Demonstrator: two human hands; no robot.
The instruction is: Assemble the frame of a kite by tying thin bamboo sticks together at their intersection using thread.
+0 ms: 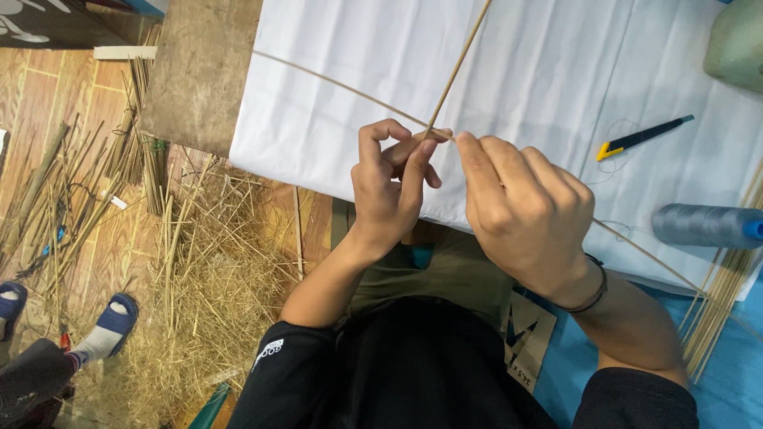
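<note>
Two thin bamboo sticks cross right at your fingertips, and that crossing is where both of your hands meet. Your left hand (387, 187) pinches it with thumb and forefinger closed together, the other fingers curled above. Your right hand (520, 210) comes in from the other side, its fingertips pressed shut on the same spot, so the two hands touch over the joint.

One stick, the upright stick (459, 65), runs from the pinch up and slightly right to the top edge of the view. The other, the long slanting stick (334, 82), lies from the upper left across the pinch; it passes under your right hand and shows again past your wrist toward the lower right. A dark band (592, 294) sits on your right wrist.

Both sticks lie over a white sheet (556, 71) spread on the work surface. On that sheet, well to the right of your hands, rests a utility knife (642, 137) with a yellow tip, and below it a grey spool of thread (703, 226) lies on its side. A bundle of more sticks (719, 306) hangs at the right edge over a blue mat (735, 389).

To your left, loose straw (211, 294) covers the wooden floor, and someone else's foot in a blue sandal (118, 318) stands near it.
</note>
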